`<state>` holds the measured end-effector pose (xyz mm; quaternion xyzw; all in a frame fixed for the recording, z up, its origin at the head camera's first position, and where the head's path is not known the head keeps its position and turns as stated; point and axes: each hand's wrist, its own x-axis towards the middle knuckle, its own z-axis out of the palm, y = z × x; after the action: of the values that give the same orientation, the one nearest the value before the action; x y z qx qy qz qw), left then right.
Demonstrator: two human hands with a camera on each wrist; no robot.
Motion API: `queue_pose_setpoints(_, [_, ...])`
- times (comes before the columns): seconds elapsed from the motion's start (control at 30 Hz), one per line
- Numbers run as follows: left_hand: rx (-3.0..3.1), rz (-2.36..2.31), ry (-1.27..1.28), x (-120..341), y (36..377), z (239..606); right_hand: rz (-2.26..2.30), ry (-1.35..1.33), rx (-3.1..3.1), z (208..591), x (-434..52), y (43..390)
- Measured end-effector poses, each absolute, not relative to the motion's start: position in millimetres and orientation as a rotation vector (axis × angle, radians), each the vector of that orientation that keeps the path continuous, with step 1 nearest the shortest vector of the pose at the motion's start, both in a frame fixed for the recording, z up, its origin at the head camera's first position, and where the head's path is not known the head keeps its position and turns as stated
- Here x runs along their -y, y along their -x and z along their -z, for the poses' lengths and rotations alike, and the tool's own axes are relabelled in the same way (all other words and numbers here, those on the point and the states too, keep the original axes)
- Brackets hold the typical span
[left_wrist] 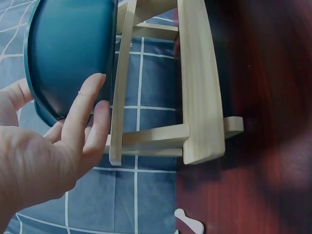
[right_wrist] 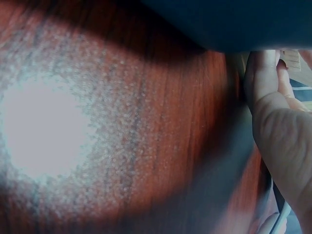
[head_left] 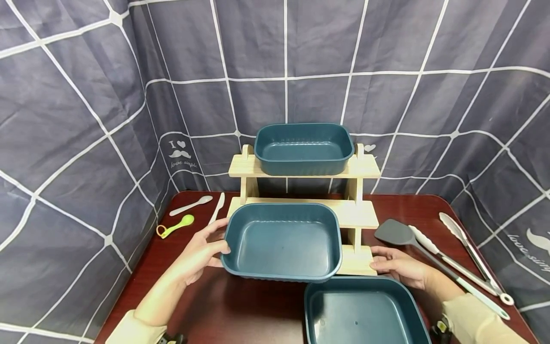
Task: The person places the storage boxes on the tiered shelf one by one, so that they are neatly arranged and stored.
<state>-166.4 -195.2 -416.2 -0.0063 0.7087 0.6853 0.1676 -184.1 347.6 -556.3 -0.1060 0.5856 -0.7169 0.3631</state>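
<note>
The wooden rack (head_left: 356, 167) is my landmark, standing at the back of the table (head_left: 240, 306). One teal dish (head_left: 303, 148) sits on its top shelf; another teal tray (head_left: 363, 310) lies on the table in front of the rack. The middle teal dish (head_left: 282, 241) rests on the lower steps, overhanging forward, so I judge it could tip off. My left hand (head_left: 202, 253) touches its left end with straight, slightly spread fingers (left_wrist: 87, 105), with no real grip; a nudge might slide it. My right hand (head_left: 397, 265) lies flat against the rack's bottom step, fingers together. Right of the rack, the spatula (head_left: 397, 233) and tongs (head_left: 468, 251) could snag my sleeve.
</note>
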Motion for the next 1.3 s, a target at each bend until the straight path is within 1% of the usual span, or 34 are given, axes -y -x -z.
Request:
queue_pose_setpoints(0.5, [-2.088, -1.936, 0.029, 174, 200, 409, 1.806, 0.233, -1.551, 556, -348, 185])
queue_pose_setpoints(1.3, [-2.046, -1.962, 0.021, 151, 237, 407, 1.819, 0.242, -1.535, 558, -348, 186])
